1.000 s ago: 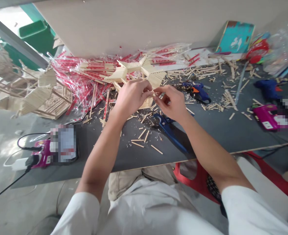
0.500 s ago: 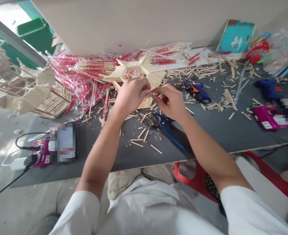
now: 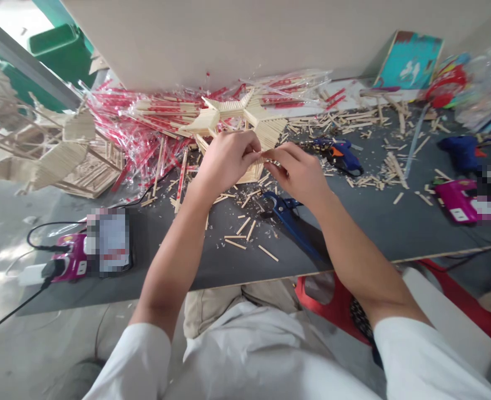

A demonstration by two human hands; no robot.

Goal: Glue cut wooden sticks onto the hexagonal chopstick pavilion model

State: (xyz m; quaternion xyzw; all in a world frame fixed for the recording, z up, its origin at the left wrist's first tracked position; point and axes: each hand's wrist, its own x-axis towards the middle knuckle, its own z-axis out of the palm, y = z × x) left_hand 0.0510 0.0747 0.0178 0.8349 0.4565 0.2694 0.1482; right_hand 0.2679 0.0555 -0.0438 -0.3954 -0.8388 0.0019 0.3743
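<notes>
My left hand [image 3: 229, 161] is closed, its thumb and fingers pinched together in front of a star-shaped model of pale wooden sticks [image 3: 270, 133]. Close beside it, my right hand [image 3: 298, 171] is pinched too, its fingertips almost meeting those of the left. Whatever lies between the fingertips is too small and covered to make out. Both hands hide the lower middle of the model. Below the right hand lies a blue-handled cutter [image 3: 293, 225]. A blue glue gun [image 3: 342, 155] with an orange trigger rests to the right of the hands.
Wrapped stick bundles [image 3: 145, 111] lie behind the model. A larger stick structure [image 3: 57, 161] stands at the left. Purple power strips [image 3: 72, 258] sit at both sides, one beside a phone [image 3: 114, 241]. Another glue gun [image 3: 460, 153] and a turquoise board [image 3: 412, 61] are at the right. Cut sticks [image 3: 268, 253] litter the table.
My right hand has shifted slightly to the right, with its fingers a little straighter. My left hand stays pinched near the same spot. The whole view has moved slightly.
</notes>
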